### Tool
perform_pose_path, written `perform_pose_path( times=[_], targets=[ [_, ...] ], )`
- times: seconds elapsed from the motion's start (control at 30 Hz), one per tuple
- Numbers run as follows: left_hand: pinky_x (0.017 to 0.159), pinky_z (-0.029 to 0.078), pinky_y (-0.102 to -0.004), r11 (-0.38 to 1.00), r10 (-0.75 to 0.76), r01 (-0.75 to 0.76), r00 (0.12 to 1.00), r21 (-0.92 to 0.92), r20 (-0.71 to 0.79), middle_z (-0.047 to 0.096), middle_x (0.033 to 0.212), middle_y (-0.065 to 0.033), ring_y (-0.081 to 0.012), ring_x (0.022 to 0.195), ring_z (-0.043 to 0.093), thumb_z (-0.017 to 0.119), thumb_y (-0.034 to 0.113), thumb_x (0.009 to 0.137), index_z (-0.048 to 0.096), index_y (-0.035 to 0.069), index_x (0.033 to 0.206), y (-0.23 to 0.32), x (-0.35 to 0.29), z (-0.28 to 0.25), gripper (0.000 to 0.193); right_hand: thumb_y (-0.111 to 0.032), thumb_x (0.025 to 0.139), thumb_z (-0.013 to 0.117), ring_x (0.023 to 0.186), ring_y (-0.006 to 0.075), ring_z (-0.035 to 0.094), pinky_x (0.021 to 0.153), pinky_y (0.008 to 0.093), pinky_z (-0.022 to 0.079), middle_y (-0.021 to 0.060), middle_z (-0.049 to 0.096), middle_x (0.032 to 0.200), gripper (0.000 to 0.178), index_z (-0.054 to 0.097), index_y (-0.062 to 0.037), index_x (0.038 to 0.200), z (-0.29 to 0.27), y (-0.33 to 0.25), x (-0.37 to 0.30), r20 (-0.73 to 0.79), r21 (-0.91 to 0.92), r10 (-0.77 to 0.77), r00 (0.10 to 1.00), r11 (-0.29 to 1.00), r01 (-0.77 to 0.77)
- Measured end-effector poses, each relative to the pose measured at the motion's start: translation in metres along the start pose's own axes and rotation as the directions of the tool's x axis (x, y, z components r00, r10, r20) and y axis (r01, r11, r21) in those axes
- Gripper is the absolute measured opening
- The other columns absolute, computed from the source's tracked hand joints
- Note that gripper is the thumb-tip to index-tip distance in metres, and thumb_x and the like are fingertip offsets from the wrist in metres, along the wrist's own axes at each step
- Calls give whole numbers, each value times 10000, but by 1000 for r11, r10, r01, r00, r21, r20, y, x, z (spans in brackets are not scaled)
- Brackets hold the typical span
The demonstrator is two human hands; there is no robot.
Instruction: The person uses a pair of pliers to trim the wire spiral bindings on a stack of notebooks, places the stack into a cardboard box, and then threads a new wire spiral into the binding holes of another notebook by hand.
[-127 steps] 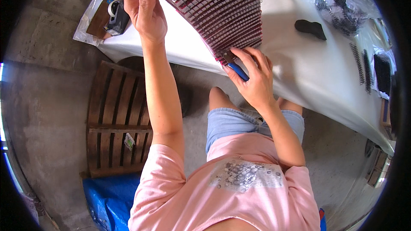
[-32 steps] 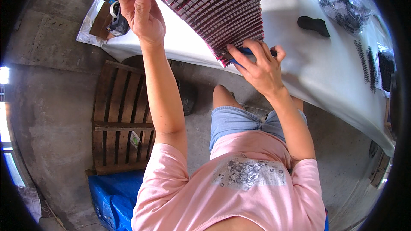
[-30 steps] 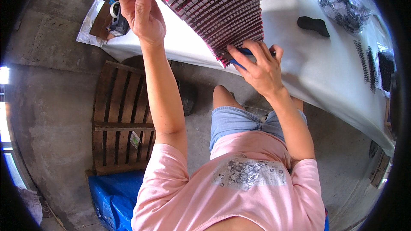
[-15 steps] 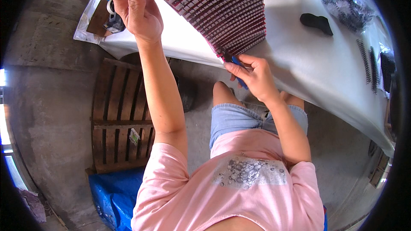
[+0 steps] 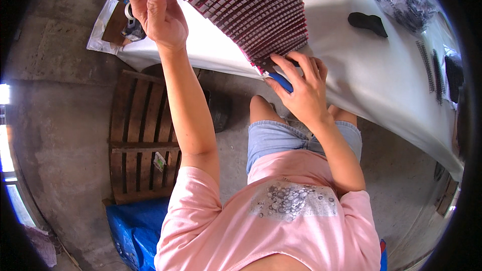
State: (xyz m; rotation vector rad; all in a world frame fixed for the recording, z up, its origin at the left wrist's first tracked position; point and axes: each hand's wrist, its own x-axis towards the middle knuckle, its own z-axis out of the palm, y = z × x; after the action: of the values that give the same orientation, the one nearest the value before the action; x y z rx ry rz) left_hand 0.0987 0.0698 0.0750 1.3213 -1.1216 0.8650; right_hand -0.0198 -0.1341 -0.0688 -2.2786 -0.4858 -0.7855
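Note:
A fanned stack of rows (image 5: 251,12), with whitish squares between dark strips and pink edges, rests at the far side over the white-covered table. My left hand (image 5: 163,17) holds its far left edge, thumb up and fingers curled behind. At its near corner my right hand (image 5: 304,88) grips blue-handled pliers (image 5: 281,82), fingers spread over the handles. The tool's jaws sit against the corner, and whether they close on anything cannot be made out. What the rows are made of is also unclear.
On the white-covered table (image 5: 346,65) lie a black sole-shaped piece (image 5: 368,23), a clear bag of dark pieces (image 5: 401,0) and black coiled strips (image 5: 436,75). A tape roll (image 5: 130,12) sits at the far left corner. Below are a wooden pallet (image 5: 143,138) and blue sheeting (image 5: 138,226).
My right hand has opened wider round the pliers, its fingers reaching over toward the stack. The stack and my left hand have shifted slightly left and up.

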Motion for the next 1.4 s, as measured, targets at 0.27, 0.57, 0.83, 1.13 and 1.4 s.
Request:
perform_pose_path(
  times=[0.27,0.57,0.83,1.13,1.4],
  targets=[
    [998,393,-380,999,-2,2,1000,-39,11,493,1252,-196,-260,1162,501,400,270,947,432,-28,1215,1,2,4,401,-268,682,756,972,206,526,882,442,354,13,503,1036,454,604,-215,1107,11,6,0,-27,-56,-44,999,997,43],
    [990,419,-390,985,5,-2,1000,-175,16,514,1233,-198,-264,1152,519,372,246,964,438,-7,1200,-2,1,2,352,-269,794,712,706,175,618,640,333,485,72,610,772,330,623,-60,1034,-3,-5,13,491,471,277,826,713,-519],
    [978,427,-384,994,46,-44,999,-100,14,496,1254,-201,-260,1150,519,396,258,952,422,-15,1223,1,2,2,385,-308,729,735,901,241,565,808,392,423,49,564,1000,410,616,-151,1089,5,-7,-9,-9,-45,36,999,998,-36],
    [991,377,-363,1000,5,-5,1000,-23,-9,471,1278,-183,-245,1169,486,448,302,929,414,-44,1250,1,2,1,473,-362,741,705,918,218,531,811,410,386,20,514,1008,402,595,-197,1091,12,-8,-6,-7,-27,65,998,998,-65],
    [997,347,-350,1000,-18,18,1000,7,7,452,1297,-172,-236,1178,468,483,326,913,405,-63,1271,2,-1,-1,534,-362,797,676,776,246,588,659,375,446,38,559,841,325,590,-154,1031,16,-13,-6,220,345,255,942,883,-319]
  ],
)
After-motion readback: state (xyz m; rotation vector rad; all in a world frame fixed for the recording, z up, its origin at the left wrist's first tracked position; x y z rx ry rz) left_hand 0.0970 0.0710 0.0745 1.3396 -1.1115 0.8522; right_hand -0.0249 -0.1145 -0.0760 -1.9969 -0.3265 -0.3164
